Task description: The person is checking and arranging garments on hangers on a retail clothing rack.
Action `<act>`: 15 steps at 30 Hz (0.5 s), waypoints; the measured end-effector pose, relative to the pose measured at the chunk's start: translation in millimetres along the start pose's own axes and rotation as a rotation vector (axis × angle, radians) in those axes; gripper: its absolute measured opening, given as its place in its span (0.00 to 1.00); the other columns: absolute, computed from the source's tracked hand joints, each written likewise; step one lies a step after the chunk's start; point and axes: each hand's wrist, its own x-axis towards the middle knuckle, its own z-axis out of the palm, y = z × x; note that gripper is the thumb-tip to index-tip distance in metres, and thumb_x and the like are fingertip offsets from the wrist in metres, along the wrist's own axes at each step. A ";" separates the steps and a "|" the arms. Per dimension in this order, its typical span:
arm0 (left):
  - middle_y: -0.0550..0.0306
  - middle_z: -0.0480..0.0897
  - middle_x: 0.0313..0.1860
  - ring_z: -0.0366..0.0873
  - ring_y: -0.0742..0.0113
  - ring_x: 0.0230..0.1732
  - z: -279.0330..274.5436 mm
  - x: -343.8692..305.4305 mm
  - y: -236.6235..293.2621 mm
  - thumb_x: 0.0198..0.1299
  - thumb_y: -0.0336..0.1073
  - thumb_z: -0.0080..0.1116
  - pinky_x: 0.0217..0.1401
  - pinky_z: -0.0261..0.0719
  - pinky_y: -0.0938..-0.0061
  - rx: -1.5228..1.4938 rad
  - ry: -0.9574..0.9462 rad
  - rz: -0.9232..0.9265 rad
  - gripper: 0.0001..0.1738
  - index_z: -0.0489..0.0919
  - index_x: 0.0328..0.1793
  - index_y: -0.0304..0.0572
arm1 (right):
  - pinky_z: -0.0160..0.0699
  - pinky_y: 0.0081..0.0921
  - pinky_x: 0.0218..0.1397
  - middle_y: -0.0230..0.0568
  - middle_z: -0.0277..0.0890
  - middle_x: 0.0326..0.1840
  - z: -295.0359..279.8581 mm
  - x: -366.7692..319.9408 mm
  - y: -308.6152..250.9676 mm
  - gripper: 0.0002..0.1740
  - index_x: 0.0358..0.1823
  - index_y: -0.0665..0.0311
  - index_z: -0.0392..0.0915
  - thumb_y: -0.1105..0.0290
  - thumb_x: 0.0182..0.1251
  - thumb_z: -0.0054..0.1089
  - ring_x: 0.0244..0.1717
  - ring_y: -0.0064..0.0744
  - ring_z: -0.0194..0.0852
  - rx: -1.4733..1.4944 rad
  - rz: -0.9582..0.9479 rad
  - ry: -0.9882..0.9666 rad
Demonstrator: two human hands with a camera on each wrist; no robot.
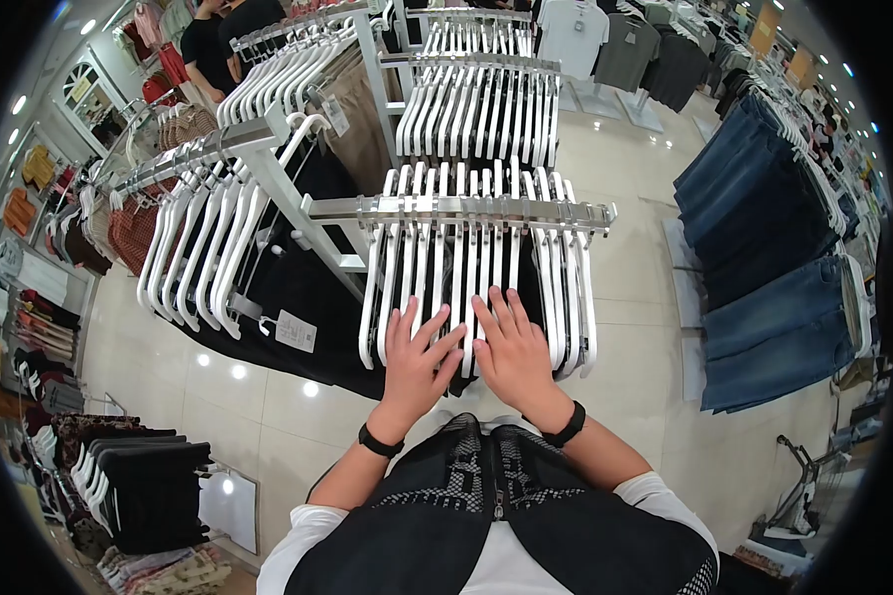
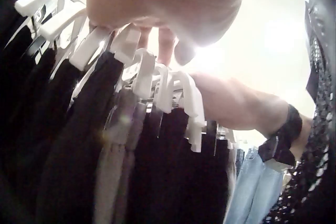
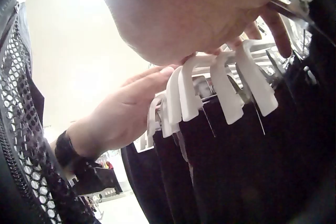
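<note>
In the head view, white hangers [image 1: 394,273] line a metal rail [image 1: 486,210] in front of the person. My left hand [image 1: 417,362] rests on the near ends of these hangers, fingers spread and pointing forward. Close beside it, my right hand [image 1: 516,359] lies on the hangers too, its fingers extended. Dark garments [image 2: 163,182] hang beneath the hangers in the left wrist view, with a grey one [image 2: 113,155] among them. The right wrist view shows the right palm [image 3: 189,19] over the white hanger ends [image 3: 226,90], above black cloth [image 3: 252,161].
More hangers [image 1: 218,243] with black garments and a white tag [image 1: 296,332] hang on a side rail at left. Behind stands another hanger row [image 1: 481,109]. Jeans [image 1: 774,327] hang at right, and folded black garments [image 1: 154,491] are at lower left. People [image 1: 208,50] stand at the back.
</note>
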 end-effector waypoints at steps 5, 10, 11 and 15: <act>0.60 0.85 0.40 0.80 0.55 0.44 2.0 -51.3 -11.5 0.45 0.31 0.66 0.47 0.75 0.62 -0.295 0.074 0.321 0.07 0.84 0.34 0.47 | 0.68 0.39 0.61 0.47 0.58 0.78 -1.2 0.0 0.7 0.32 0.76 0.55 0.63 0.61 0.70 0.51 0.78 0.49 0.54 -0.007 0.000 -0.002; 0.57 0.82 0.29 0.79 0.60 0.27 32.2 -94.0 -19.6 0.51 0.31 0.63 0.32 0.75 0.73 -0.565 -0.411 0.180 0.01 0.81 0.29 0.44 | 0.68 0.39 0.61 0.47 0.59 0.78 0.8 0.9 1.5 0.34 0.76 0.54 0.62 0.59 0.69 0.54 0.77 0.49 0.56 -0.013 0.000 -0.006; 0.56 0.81 0.29 0.79 0.60 0.27 45.9 -102.1 -22.4 0.55 0.31 0.61 0.32 0.75 0.73 -0.641 -0.483 0.060 0.02 0.82 0.31 0.43 | 0.68 0.39 0.61 0.47 0.59 0.78 0.7 0.5 1.8 0.34 0.76 0.54 0.62 0.59 0.69 0.53 0.77 0.49 0.56 -0.011 0.002 -0.011; 0.58 0.82 0.31 0.79 0.70 0.34 80.0 -126.7 -46.7 0.72 0.42 0.53 0.41 0.76 0.72 -1.026 -1.037 -0.650 0.16 0.82 0.40 0.37 | 0.67 0.39 0.62 0.46 0.59 0.78 -0.1 1.2 1.5 0.32 0.76 0.54 0.63 0.59 0.70 0.53 0.78 0.48 0.55 -0.007 0.013 -0.026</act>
